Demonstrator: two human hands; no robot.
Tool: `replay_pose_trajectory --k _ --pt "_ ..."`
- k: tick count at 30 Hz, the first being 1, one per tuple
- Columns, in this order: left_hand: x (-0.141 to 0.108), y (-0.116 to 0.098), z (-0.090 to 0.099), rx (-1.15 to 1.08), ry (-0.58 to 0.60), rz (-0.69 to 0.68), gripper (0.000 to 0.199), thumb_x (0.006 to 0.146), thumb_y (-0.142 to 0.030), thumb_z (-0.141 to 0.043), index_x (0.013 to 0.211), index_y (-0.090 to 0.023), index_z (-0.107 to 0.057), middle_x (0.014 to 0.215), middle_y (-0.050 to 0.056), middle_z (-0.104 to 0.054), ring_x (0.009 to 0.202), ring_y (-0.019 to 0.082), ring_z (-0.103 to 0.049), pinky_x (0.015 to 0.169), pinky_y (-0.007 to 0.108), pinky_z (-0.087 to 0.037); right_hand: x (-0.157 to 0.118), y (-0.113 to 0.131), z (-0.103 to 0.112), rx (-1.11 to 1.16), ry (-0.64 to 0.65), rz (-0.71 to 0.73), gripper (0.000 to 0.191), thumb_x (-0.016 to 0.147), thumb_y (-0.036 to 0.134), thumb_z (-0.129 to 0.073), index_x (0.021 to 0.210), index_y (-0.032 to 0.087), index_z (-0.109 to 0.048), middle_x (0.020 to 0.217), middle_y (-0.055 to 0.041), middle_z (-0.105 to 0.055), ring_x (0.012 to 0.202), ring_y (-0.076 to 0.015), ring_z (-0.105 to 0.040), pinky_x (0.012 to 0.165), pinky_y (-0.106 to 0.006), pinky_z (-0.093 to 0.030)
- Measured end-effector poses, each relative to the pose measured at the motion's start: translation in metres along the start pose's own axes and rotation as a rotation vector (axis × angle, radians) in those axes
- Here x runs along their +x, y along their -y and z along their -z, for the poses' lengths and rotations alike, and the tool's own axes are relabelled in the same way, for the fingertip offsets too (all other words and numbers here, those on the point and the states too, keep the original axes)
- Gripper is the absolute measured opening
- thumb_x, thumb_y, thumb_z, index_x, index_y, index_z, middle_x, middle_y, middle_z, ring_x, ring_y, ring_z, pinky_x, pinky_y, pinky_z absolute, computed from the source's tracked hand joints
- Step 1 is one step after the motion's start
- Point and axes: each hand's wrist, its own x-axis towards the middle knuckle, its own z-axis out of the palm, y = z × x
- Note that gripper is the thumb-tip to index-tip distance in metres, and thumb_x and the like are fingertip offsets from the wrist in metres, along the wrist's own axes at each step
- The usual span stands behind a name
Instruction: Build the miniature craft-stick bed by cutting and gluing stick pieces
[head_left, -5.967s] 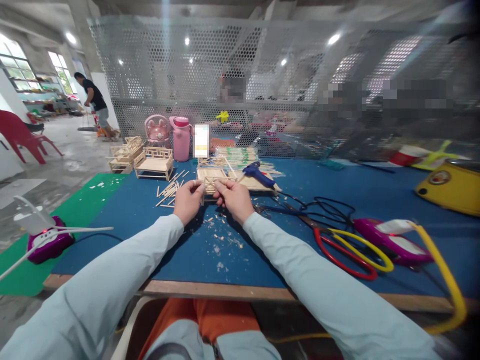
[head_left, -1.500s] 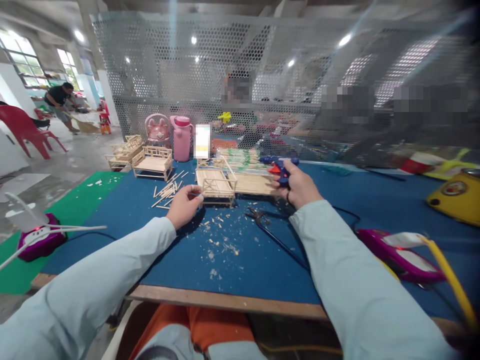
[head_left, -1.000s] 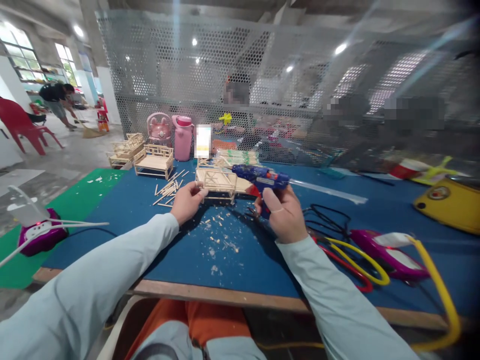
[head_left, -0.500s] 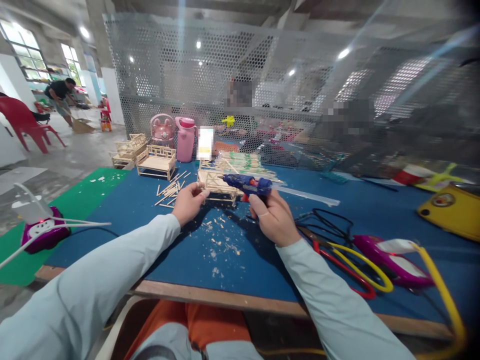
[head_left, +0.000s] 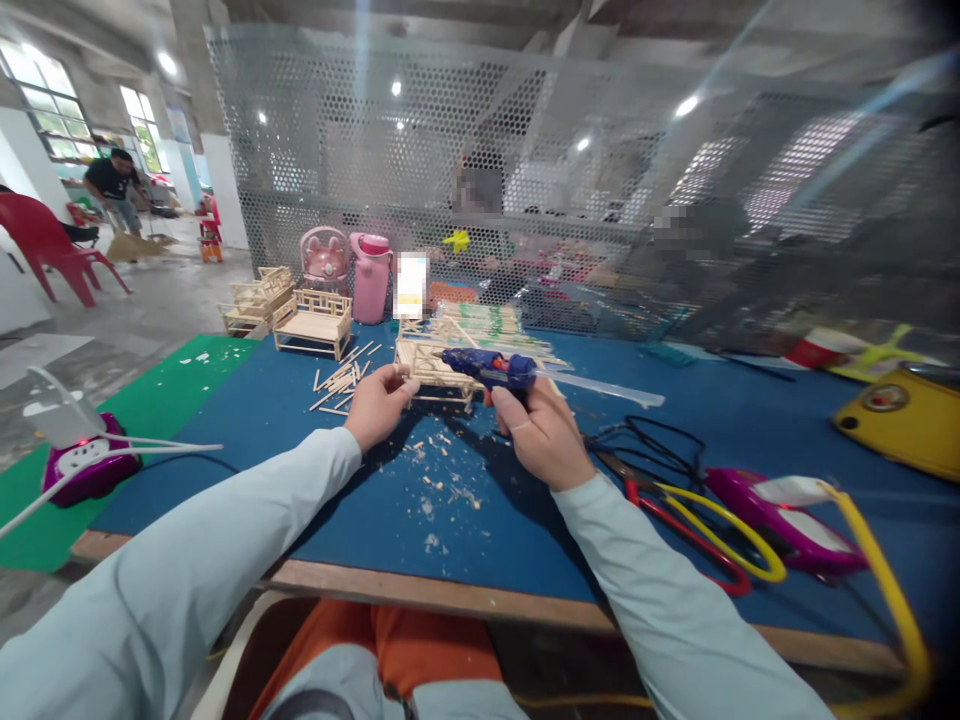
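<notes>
My right hand is closed round a blue hot glue gun, its nozzle pointing left over a small wooden model bench. A long clear glue stick juts from the gun's back. With fingertips pinched, my left hand holds the left front end of that bench. The nozzle tip is close to the bench's upper part; whether it touches, I cannot tell. Loose thin wooden sticks lie just left of the bench. A similar model bench stands further back on the left.
Red-and-yellow-handled scissors, a purple power strip and black cable lie on the right. Another power strip is at left. A pink flask and a bright phone stand behind, before a perforated screen. A person bends over far left.
My right hand has shifted the glue gun slightly left, its nozzle dipping a little nearer the bench. My left hand stays put. The person in the background has moved slightly.
</notes>
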Motion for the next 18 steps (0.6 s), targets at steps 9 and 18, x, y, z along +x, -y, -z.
replay_pose_trajectory --k 9,18 --pt "0.0007 0.0016 -0.0004 0.003 0.003 0.0 0.021 0.071 -0.022 -0.062 0.09 -0.012 -0.062 0.061 -0.002 -0.056 0.053 0.008 -0.047 0.056 0.022 -0.039 0.0009 0.001 -0.0004 -0.012 0.014 -0.001 0.028 0.085 0.042 -0.039 0.067 0.024 -0.05 0.058 -0.0021 -0.054 0.078 -0.0224 -0.058 0.076 -0.034 -0.045" --pt "0.0024 0.0079 0.0002 0.006 0.015 -0.017 0.025 0.072 -0.025 -0.061 0.092 -0.011 -0.062 0.065 -0.001 -0.058 0.056 0.008 -0.048 0.058 0.022 -0.04 0.0002 -0.0017 -0.0016 -0.041 -0.024 0.005 0.028 0.084 0.045 -0.042 0.079 0.021 -0.057 0.069 -0.0048 -0.06 0.076 -0.0223 -0.058 0.078 -0.034 -0.045"
